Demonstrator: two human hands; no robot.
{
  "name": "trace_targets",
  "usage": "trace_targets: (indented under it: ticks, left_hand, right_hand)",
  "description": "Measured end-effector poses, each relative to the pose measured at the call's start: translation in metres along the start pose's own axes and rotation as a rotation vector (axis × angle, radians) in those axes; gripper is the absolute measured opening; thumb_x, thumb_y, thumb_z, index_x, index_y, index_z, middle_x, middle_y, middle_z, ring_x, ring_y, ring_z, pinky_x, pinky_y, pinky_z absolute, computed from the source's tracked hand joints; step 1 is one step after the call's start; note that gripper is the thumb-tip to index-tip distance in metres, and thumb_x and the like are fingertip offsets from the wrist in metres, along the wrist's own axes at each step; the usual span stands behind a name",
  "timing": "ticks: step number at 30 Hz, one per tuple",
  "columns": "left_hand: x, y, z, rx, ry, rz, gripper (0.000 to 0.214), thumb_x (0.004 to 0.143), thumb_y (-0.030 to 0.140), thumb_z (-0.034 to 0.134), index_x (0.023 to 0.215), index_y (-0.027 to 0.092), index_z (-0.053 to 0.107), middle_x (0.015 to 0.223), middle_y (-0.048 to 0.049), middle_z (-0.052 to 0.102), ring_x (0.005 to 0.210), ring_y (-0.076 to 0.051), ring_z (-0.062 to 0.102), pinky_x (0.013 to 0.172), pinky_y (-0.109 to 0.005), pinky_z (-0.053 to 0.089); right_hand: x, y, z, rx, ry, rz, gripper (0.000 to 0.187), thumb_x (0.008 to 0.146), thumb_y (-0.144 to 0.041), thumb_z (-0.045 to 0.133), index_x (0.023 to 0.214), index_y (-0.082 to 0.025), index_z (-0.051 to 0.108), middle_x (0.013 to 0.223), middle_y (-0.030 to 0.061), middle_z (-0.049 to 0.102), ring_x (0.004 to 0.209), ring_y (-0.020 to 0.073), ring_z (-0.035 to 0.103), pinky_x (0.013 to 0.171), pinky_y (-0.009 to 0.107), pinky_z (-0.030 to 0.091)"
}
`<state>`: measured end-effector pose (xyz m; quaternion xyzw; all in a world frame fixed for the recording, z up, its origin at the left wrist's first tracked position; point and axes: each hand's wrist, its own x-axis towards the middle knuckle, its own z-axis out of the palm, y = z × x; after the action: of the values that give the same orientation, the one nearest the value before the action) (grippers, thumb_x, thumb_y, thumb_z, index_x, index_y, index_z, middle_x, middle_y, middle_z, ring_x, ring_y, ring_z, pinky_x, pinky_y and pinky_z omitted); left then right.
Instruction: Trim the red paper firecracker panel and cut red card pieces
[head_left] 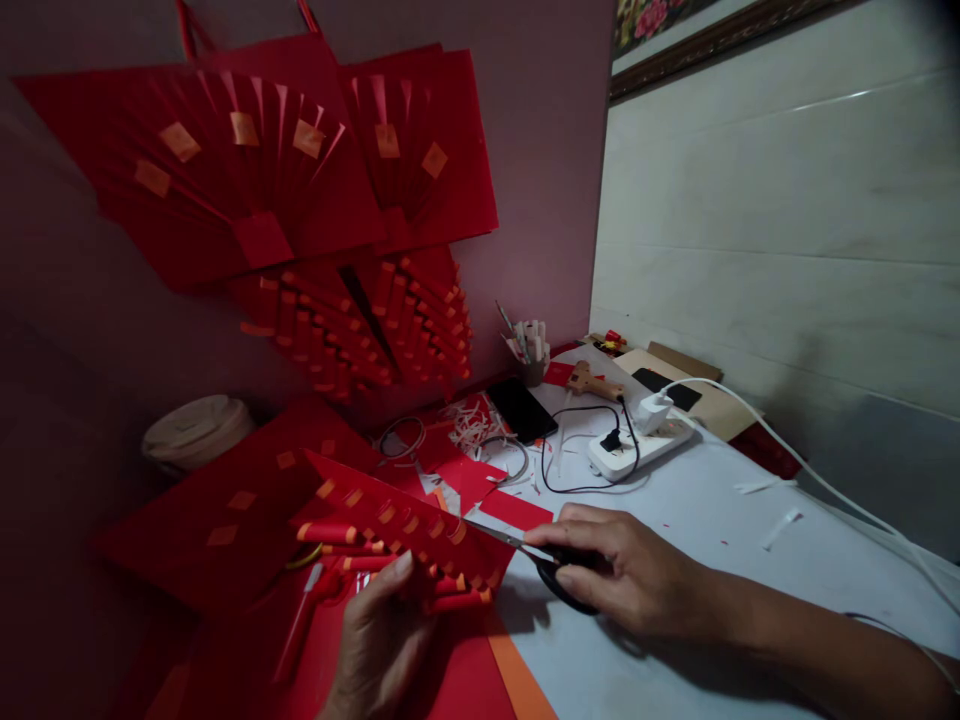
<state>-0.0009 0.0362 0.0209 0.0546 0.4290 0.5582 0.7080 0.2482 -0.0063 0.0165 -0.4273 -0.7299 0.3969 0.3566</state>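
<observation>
My left hand (382, 635) is closed on the lower edge of a red paper firecracker decoration (424, 525), with its thumb in front. Orange-tipped paper rolls stick out along the decoration's underside. My right hand (634, 570) grips black-handled scissors (551, 578), fingers wrapped round the loops. Their blades point left and meet the right part of the decoration's upper edge; how far they are open is hard to see. Below lie red sheets, an orange strip (517, 670) and a red-handled tool (298, 625) beside my left hand.
Red paper fans (247, 170) and firecracker bunches (330, 335) hang on the wall. Behind my hands lie paper scraps (476, 425), a black phone (523, 410), a glue gun (594, 382) and a corded power strip (652, 445). A white round container (199, 430) stands left.
</observation>
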Motion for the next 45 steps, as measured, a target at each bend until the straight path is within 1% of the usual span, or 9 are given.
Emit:
trace_targets:
  ticks: [5,9,14,18,22,28,32,39,45]
  left_hand:
    - [0.0012,0.0005,-0.0010,-0.021,-0.001,-0.004,0.026,0.073,-0.004,0.053,0.069,0.013,0.072,0.067,-0.0091,0.076,0.060,-0.023,0.073,0.059,-0.038,0.063]
    - [0.0025,0.0027,-0.0006,-0.041,0.044,0.021,0.024,0.071,-0.003,0.055,0.065,0.014,0.070,0.061,-0.0056,0.074,0.054,-0.020,0.070,0.058,-0.038,0.063]
    - [0.0061,0.0032,-0.0049,-0.052,0.023,0.013,0.022,0.065,-0.003,0.059,0.064,0.016,0.069,0.062,-0.0044,0.074,0.062,-0.023,0.073,0.061,-0.040,0.064]
    - [0.0088,0.0025,-0.0096,0.001,0.029,0.034,0.021,0.064,-0.004,0.061,0.070,0.014,0.071,0.065,-0.0053,0.075,0.056,-0.019,0.070,0.060,-0.033,0.063]
    - [0.0068,0.0020,-0.0065,-0.001,0.049,0.046,0.024,0.064,-0.006,0.058,0.062,0.015,0.067,0.054,-0.0019,0.069,0.047,-0.014,0.065,0.052,-0.023,0.059]
    - [0.0043,0.0025,-0.0037,0.022,0.026,0.034,0.023,0.065,-0.006,0.058,0.066,0.015,0.068,0.061,-0.0030,0.072,0.055,-0.016,0.069,0.057,-0.025,0.061]
    - [0.0053,0.0026,-0.0062,0.040,0.015,0.033,0.021,0.064,-0.005,0.061,0.060,0.016,0.065,0.052,0.0000,0.066,0.046,-0.012,0.063,0.049,-0.020,0.057]
    - [0.0069,0.0030,-0.0064,0.030,-0.022,0.042,0.023,0.062,-0.006,0.060,0.060,0.016,0.065,0.042,0.0036,0.056,0.036,-0.010,0.052,0.046,-0.021,0.055]
    - [0.0063,0.0035,-0.0050,0.066,-0.020,0.041,0.023,0.062,-0.004,0.060,0.068,0.017,0.068,0.061,-0.0027,0.072,0.058,-0.017,0.069,0.061,-0.027,0.062]
  right_hand:
    - [0.0016,0.0010,-0.0009,-0.007,0.004,0.041,0.041,0.084,-0.009,0.060,0.123,-0.021,0.069,0.093,0.0059,0.064,0.080,0.0178,0.060,0.070,0.030,0.046]
    - [0.0038,0.0030,-0.0037,-0.016,0.059,0.034,0.042,0.083,-0.010,0.060,0.122,-0.023,0.069,0.093,0.0054,0.063,0.082,0.0191,0.059,0.072,0.031,0.045]
    - [0.0042,0.0025,-0.0044,0.003,0.060,0.037,0.042,0.082,-0.011,0.060,0.121,-0.023,0.069,0.088,0.0038,0.060,0.075,0.0172,0.056,0.067,0.030,0.043]
    - [0.0027,0.0025,-0.0034,0.026,0.048,0.017,0.042,0.081,-0.011,0.060,0.120,-0.023,0.070,0.087,0.0037,0.059,0.075,0.0166,0.055,0.065,0.029,0.043]
    - [0.0020,0.0041,-0.0028,0.035,0.027,0.015,0.041,0.084,-0.014,0.061,0.123,-0.023,0.069,0.090,0.0042,0.058,0.074,0.0160,0.055,0.064,0.028,0.043]
    - [0.0026,0.0041,-0.0029,-0.006,0.005,0.027,0.044,0.083,-0.010,0.061,0.124,-0.024,0.069,0.087,0.0034,0.057,0.073,0.0155,0.055,0.063,0.027,0.044]
    - [0.0025,0.0038,-0.0030,-0.016,-0.010,0.022,0.046,0.083,-0.010,0.061,0.125,-0.025,0.069,0.090,0.0040,0.059,0.074,0.0157,0.056,0.064,0.027,0.044]
    - [0.0027,0.0069,-0.0046,-0.040,0.005,0.002,0.044,0.085,-0.011,0.061,0.126,-0.026,0.068,0.088,0.0035,0.060,0.075,0.0158,0.056,0.065,0.028,0.044]
    - [0.0025,0.0053,-0.0059,-0.040,-0.010,0.008,0.044,0.084,-0.010,0.061,0.124,-0.025,0.069,0.091,0.0051,0.063,0.078,0.0168,0.058,0.069,0.030,0.046]
